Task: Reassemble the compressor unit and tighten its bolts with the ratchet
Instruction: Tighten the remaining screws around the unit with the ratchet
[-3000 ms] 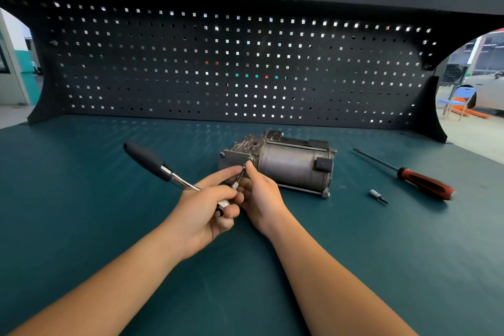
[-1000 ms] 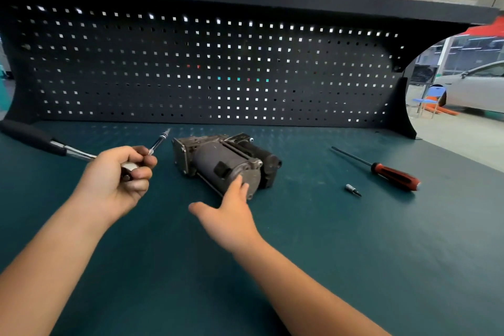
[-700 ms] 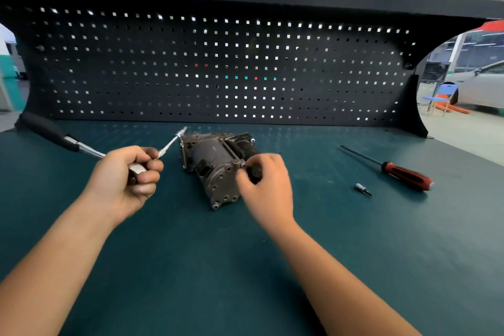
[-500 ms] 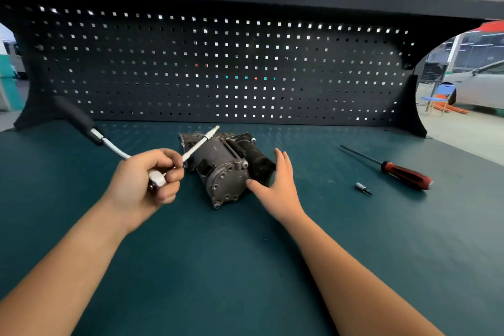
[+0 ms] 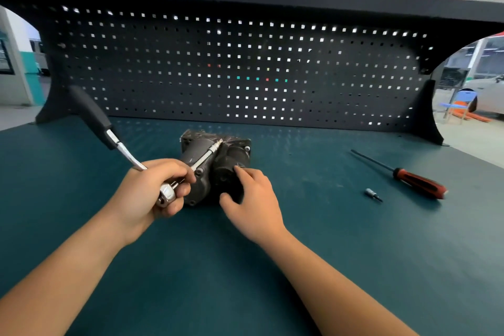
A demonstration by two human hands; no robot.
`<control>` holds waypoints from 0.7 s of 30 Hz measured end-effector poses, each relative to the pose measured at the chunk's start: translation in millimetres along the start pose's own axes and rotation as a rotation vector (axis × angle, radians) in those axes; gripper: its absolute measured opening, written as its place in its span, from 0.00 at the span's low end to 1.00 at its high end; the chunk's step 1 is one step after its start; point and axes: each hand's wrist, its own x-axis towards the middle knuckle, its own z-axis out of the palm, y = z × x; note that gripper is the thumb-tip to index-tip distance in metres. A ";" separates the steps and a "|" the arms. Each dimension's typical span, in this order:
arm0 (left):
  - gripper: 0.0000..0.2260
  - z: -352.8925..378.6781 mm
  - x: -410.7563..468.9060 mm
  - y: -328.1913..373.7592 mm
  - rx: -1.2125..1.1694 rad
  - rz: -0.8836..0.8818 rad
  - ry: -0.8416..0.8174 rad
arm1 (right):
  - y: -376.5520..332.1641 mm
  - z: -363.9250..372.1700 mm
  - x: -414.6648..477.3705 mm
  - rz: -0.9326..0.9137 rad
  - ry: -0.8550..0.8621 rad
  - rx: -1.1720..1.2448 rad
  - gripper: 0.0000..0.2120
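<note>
The grey metal compressor unit [image 5: 229, 155] lies on the green bench top, one round end turned toward me. My left hand [image 5: 148, 194] is closed around the head of the ratchet [image 5: 114, 139]. Its black handle rises up and to the left, and its thin extension bar [image 5: 208, 153] slants up to the right across the top of the compressor. My right hand [image 5: 252, 199] rests on the near right side of the compressor, fingers curled against its dark end cap, steadying it.
A red-handled screwdriver [image 5: 417, 181] lies on the bench [image 5: 354, 254] to the right, with a small loose bit [image 5: 372, 194] just in front of it. A black pegboard [image 5: 245, 71] closes off the back of the bench.
My right hand has turned the compressor so one end faces me and now grips that end. My left hand has carried the ratchet in from the left, its extension now over the unit.
</note>
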 end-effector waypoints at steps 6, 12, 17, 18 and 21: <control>0.17 -17.8 -41.3 -19.9 -0.074 -0.088 0.126 | -13.2 -0.8 -6.0 -0.092 0.058 -0.100 0.24; 0.19 -16.9 -54.4 -25.3 -0.124 -0.094 0.172 | -49.8 7.9 -5.7 0.435 -0.111 0.805 0.10; 0.19 -15.3 -55.6 -27.0 -0.135 -0.080 0.170 | -73.0 20.3 6.8 0.654 -0.240 1.190 0.10; 0.19 -15.5 -55.2 -26.9 -0.138 -0.073 0.169 | -75.9 21.7 9.0 0.670 -0.218 1.257 0.09; 0.19 -17.6 -53.5 -27.1 -0.126 -0.063 0.158 | -76.6 28.9 8.3 0.677 -0.187 1.392 0.08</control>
